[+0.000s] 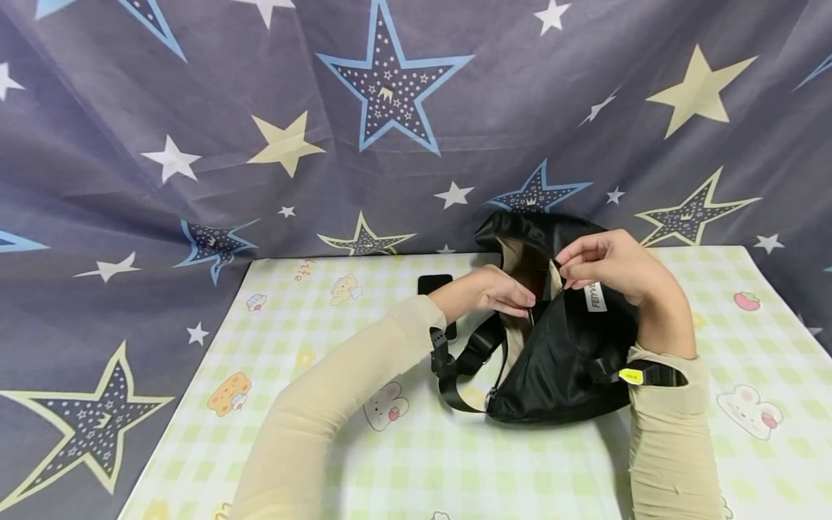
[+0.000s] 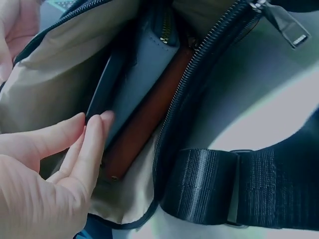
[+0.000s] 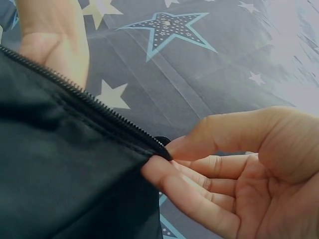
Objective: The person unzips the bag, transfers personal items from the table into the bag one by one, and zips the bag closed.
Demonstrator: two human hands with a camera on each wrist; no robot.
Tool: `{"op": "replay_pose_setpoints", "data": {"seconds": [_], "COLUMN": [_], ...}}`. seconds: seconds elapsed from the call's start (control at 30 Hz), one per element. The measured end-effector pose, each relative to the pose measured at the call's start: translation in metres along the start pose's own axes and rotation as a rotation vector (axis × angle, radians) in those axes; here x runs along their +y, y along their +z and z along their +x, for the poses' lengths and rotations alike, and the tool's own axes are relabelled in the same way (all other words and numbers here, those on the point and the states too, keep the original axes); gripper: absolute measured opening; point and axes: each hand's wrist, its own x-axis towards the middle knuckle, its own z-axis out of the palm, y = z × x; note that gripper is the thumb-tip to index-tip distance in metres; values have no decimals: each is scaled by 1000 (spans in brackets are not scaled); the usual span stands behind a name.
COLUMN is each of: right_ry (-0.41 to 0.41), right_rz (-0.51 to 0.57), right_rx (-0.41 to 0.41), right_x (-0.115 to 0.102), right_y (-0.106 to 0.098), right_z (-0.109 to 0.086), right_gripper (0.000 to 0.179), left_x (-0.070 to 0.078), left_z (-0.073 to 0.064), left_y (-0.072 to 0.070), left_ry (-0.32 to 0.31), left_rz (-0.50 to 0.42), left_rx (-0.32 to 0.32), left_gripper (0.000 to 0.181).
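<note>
While a person's right hand [image 1: 611, 267] pinches the zippered edge of a black bag [image 1: 585, 361] between thumb and forefinger, the left hand [image 1: 490, 290] reaches into the opening from the left, its thumb and fingertips closed on the near end of a slim dark item [image 2: 105, 84]. The bag sits right of centre on a green-checked tablecloth [image 1: 403, 477], close to the far side, its mouth facing left and its beige lining [image 2: 50, 79] exposed. Inside, a grey-blue pouch [image 2: 142, 74] with a brass-coloured zipper lies between the slim dark item and a brown item [image 2: 142, 127]. A white label [image 1: 594, 296] marks the bag's front, beside the right hand, and a black strap [image 1: 482, 343] loops out onto the cloth at left. Farther left, partly hidden behind the left hand, lies a flat black object [image 1: 434, 283]. Beyond the table hangs a dark, star-patterned backdrop [image 1: 221, 87].
</note>
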Motion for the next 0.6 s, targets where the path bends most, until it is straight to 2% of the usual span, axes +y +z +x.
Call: {"op": "replay_pose_setpoints", "data": {"seconds": [0.1, 0.2, 0.43, 0.6], "right_ry": [-9, -14, 2, 25], "right_rz": [1, -2, -28, -50], "right_rx": [-9, -18, -28, -25], "right_x": [-1, -2, -6, -4], "right_y": [5, 9, 13, 11], "right_z": [2, 3, 7, 7], "right_gripper": [26, 27, 27, 28], "left_x": [-2, -2, -1, 0], "left_z": [2, 4, 3, -2], "left_y": [2, 5, 2, -5], "left_ry": [30, 23, -9, -20], "left_rz": [-21, -40, -5, 65], "left_rx": [21, 9, -39, -62], "left_gripper": [25, 11, 17, 10]}}
